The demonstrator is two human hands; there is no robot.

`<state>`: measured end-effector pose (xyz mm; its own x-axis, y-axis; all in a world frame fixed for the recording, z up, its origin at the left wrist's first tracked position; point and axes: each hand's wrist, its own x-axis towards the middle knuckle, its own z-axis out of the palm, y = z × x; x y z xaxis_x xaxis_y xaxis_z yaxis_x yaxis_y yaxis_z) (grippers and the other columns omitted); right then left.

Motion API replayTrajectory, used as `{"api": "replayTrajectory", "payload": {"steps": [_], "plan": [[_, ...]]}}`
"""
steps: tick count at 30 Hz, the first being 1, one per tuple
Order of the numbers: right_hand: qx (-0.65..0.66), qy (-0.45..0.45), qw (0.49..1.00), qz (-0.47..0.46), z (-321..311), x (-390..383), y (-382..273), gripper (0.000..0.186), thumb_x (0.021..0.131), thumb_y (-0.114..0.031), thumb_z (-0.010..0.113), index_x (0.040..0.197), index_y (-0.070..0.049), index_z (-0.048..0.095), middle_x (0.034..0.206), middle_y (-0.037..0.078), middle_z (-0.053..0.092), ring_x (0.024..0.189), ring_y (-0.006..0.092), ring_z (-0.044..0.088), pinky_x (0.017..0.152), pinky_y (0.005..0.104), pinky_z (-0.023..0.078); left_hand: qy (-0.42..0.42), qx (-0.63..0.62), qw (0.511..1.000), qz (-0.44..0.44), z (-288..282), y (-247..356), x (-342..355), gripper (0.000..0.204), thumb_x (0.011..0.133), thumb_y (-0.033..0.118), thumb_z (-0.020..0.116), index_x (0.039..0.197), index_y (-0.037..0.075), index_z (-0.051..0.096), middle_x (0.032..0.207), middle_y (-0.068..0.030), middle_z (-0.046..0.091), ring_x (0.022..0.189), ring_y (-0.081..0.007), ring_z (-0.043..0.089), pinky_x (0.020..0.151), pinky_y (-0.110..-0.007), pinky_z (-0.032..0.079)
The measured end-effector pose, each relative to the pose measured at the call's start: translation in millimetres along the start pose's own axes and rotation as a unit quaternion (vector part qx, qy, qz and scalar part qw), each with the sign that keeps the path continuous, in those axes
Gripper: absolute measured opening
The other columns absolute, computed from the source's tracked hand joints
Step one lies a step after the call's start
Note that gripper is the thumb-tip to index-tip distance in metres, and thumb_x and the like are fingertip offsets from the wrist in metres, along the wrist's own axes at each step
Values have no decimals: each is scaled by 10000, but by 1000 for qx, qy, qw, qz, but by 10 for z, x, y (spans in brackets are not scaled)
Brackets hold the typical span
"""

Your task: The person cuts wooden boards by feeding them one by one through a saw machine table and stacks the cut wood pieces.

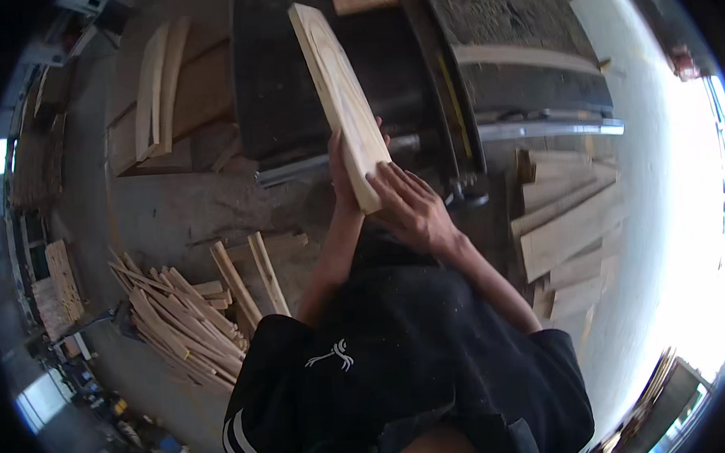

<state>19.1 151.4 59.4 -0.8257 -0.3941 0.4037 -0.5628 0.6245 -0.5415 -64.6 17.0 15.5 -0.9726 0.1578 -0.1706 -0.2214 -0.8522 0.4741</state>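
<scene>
A pale wooden board (338,88) slants away from me over a dark work table (277,75), its near end by my body. My left hand (343,170) grips it from beneath near that end, with the thumb along the left edge and fingertips showing past the right edge. My right hand (415,206) lies with outstretched fingers on the right side of the near end. Its thumb is hidden.
A dark rail with a yellow strip (454,99) runs along the table, and a metal bar (538,129) lines its near edge. Two boards (154,90) rest on a brown surface at left. Thin strips (179,322) are heaped on the floor; planks (567,224) lie stacked at right.
</scene>
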Motion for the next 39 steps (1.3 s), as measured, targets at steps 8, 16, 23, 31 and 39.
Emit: {"api": "replayTrajectory", "payload": {"steps": [8,16,23,31,39], "plan": [[451,106,817,344,109,-763,26,732,924,-146,655,1527,-87,243,1173,163,651,1042,209,649,918,326,506,15,303,952,-34,113,158,-376,710,970,469,509,1494,31,314,1493,-99,418,1315,-201,449,1068,-336,358],[463,203,756,414,252,-716,88,604,907,-180,676,1432,-31,417,1200,112,652,1033,204,656,884,358,532,-19,323,941,-104,17,212,-68,751,978,557,412,1503,37,279,1556,-144,296,1410,-262,327,1136,-408,274],[-21,64,996,55,-51,-376,-124,693,691,-358,820,1278,-70,591,1341,141,572,1311,303,486,1081,497,350,-94,-22,964,-248,29,-6,176,770,981,623,267,1472,30,306,1456,-197,416,1328,-370,422,1084,-530,364],[184,106,919,332,155,-479,-97,755,847,-189,723,1475,-36,331,1292,243,576,1184,360,586,962,378,480,-112,-81,957,-256,-154,-29,187,695,1007,552,268,1477,40,302,1463,-211,402,1339,-367,412,1071,-567,369],[279,121,883,358,200,-513,-135,672,890,-174,685,1470,-51,368,1227,220,634,1112,257,635,927,352,481,-99,-78,960,-249,-168,-47,164,672,1013,535,291,1472,46,320,1419,-217,458,1294,-369,463,1074,-470,400]]}}
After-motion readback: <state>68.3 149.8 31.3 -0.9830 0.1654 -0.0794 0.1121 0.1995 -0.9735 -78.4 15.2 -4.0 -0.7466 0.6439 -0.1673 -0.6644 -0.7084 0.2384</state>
